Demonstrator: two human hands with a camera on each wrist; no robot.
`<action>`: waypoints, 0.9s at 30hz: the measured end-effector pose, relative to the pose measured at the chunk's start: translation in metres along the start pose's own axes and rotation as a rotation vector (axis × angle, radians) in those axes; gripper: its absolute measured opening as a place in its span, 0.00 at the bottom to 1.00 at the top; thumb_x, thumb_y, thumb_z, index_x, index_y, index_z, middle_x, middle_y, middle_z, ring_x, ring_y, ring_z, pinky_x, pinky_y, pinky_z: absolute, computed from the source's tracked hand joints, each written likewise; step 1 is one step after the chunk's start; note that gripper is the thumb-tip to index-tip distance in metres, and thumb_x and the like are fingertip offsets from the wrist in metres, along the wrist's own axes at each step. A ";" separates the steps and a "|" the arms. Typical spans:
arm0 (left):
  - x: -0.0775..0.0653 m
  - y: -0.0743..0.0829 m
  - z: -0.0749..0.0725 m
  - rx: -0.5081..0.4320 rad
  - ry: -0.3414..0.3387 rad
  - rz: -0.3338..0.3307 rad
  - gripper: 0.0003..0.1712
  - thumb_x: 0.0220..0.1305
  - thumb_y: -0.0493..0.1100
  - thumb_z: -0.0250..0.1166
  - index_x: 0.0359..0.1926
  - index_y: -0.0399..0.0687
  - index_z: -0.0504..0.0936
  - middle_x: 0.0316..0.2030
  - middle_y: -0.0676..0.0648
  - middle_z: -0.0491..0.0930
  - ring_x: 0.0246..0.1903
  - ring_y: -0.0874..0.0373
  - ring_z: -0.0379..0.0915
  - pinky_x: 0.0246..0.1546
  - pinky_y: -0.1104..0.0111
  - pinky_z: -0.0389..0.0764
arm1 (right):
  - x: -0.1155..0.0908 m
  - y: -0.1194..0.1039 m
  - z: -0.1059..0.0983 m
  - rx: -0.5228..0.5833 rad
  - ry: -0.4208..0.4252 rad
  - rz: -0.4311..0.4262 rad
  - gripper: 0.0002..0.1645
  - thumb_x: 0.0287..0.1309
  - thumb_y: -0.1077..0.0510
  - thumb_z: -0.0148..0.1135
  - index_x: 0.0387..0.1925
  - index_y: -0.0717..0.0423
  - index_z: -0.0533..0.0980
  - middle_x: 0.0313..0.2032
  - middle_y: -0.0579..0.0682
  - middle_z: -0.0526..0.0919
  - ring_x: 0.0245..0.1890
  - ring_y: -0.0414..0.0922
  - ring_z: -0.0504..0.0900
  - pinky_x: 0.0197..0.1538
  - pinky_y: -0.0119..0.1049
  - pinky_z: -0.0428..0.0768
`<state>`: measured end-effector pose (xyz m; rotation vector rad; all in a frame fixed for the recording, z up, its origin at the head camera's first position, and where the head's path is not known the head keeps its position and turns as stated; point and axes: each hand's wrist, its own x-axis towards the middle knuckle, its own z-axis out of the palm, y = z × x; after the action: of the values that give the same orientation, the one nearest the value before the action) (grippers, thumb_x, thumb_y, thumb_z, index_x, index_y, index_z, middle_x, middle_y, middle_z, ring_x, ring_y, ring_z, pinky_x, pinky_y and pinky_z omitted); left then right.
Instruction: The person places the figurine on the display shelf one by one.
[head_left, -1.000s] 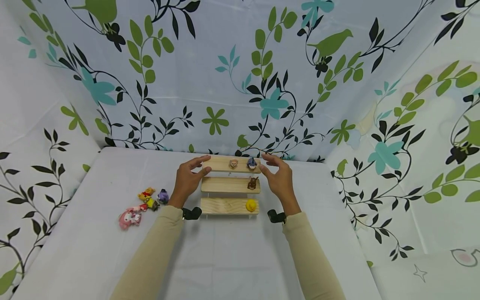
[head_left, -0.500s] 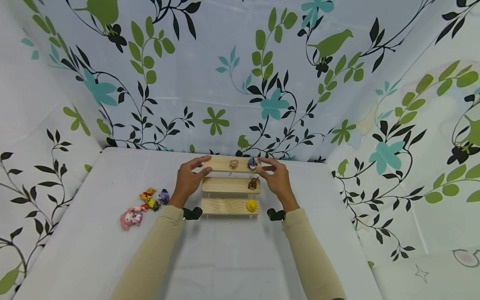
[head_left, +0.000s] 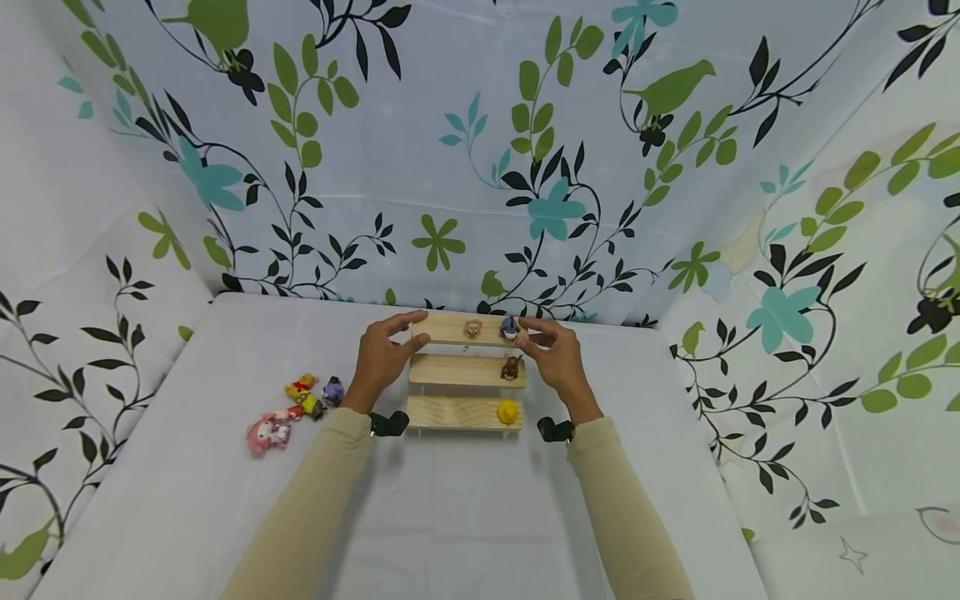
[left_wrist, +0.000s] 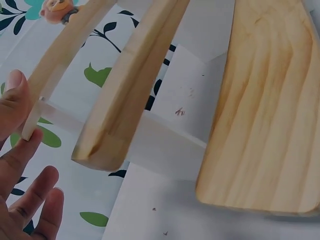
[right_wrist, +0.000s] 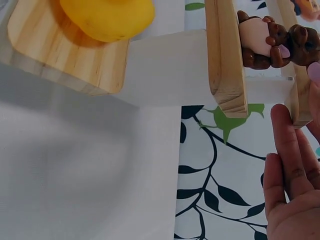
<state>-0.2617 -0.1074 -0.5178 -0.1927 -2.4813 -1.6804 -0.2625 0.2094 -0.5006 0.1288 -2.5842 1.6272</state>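
Observation:
A three-tier display stand with pale wooden boards [head_left: 456,412] and white supports stands on the table. My left hand [head_left: 381,354] grips the left end of its top board [left_wrist: 67,42], thumb on one face and fingers on the other. At the other end of that board, my right hand [head_left: 557,360] holds it between thumb and fingers. A small light-coloured figurine [head_left: 472,328] and a dark blue one [head_left: 509,327] sit on the top board. On the middle board is a brown figurine [right_wrist: 280,42]; a yellow figure [right_wrist: 112,17] occupies the bottom board's right end.
Left of the stand lie a pink figurine [head_left: 267,433], a red and yellow one [head_left: 303,388] and a purple one [head_left: 333,391] on the white-covered table [head_left: 465,517]. Behind the table hangs a leaf-patterned cloth [head_left: 420,125].
My right hand has closed in leftward onto the top board's right end. My left hand keeps its hold. The whole head view has shifted slightly.

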 end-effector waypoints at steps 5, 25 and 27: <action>0.000 0.000 -0.006 0.034 0.012 0.029 0.28 0.67 0.53 0.76 0.66 0.54 0.85 0.67 0.45 0.82 0.71 0.42 0.74 0.63 0.43 0.79 | -0.001 -0.001 0.001 0.010 0.007 0.017 0.22 0.68 0.56 0.72 0.62 0.44 0.85 0.64 0.48 0.84 0.60 0.52 0.84 0.64 0.51 0.84; -0.034 -0.022 -0.083 0.187 0.237 -0.009 0.19 0.68 0.50 0.76 0.56 0.48 0.90 0.50 0.43 0.91 0.53 0.48 0.81 0.57 0.53 0.78 | -0.004 -0.003 0.002 0.009 0.018 0.010 0.21 0.69 0.56 0.71 0.62 0.43 0.85 0.64 0.47 0.83 0.60 0.51 0.83 0.66 0.50 0.82; -0.040 -0.026 -0.091 0.212 0.221 -0.016 0.19 0.68 0.50 0.76 0.55 0.48 0.90 0.51 0.43 0.91 0.53 0.48 0.79 0.56 0.53 0.76 | -0.004 -0.003 0.002 0.013 0.018 0.009 0.21 0.69 0.57 0.71 0.62 0.44 0.85 0.64 0.47 0.83 0.60 0.52 0.83 0.66 0.50 0.82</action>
<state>-0.2236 -0.2025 -0.5159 0.0347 -2.4739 -1.3481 -0.2579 0.2058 -0.4990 0.1026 -2.5645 1.6410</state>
